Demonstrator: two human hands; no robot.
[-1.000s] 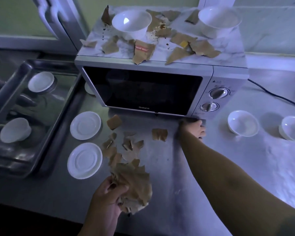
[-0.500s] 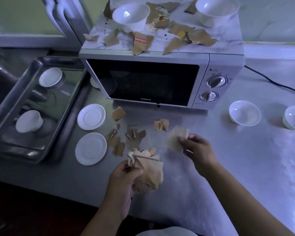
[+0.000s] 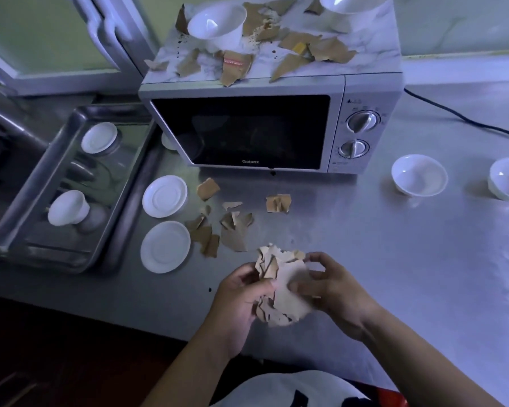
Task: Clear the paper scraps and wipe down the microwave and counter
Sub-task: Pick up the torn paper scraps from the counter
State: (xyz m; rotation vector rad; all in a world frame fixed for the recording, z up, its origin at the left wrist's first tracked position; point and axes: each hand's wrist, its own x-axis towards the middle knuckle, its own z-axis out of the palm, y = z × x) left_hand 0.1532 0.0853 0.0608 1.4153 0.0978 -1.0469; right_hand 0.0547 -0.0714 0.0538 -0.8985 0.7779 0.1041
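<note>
Paper scraps in a crumpled brown wad [image 3: 279, 289] are held at six o'clock in the view, over the near edge of the steel counter [image 3: 394, 254]; the left hand [image 3: 238, 301] curls its fingers round the wad's left side with the thumb laid across the front; the right hand [image 3: 335, 286] grips the right side, fingers bent over the top and thumb pressed against the pale sheet. Loose scraps [image 3: 232, 230] lie on the counter at eleven o'clock from the wad, between it and the microwave [image 3: 247, 130]; one folded piece [image 3: 278, 203] lies apart at twelve o'clock. More torn scraps [image 3: 326, 49] are strewn over the microwave's marbled top, around a white bowl [image 3: 218, 24] at ten o'clock and a second bowl [image 3: 350, 7] at two o'clock; one printed piece [image 3: 235, 69] hangs over the front edge. Two white saucers [image 3: 164, 196] sit at nine o'clock from the loose scraps, just beside a steel tray [image 3: 27, 186] that holds a saucer and an upturned cup; two small bowls [image 3: 419, 174] stand at three o'clock from the microwave; a black cord [image 3: 459, 118] trails across the counter behind them.
</note>
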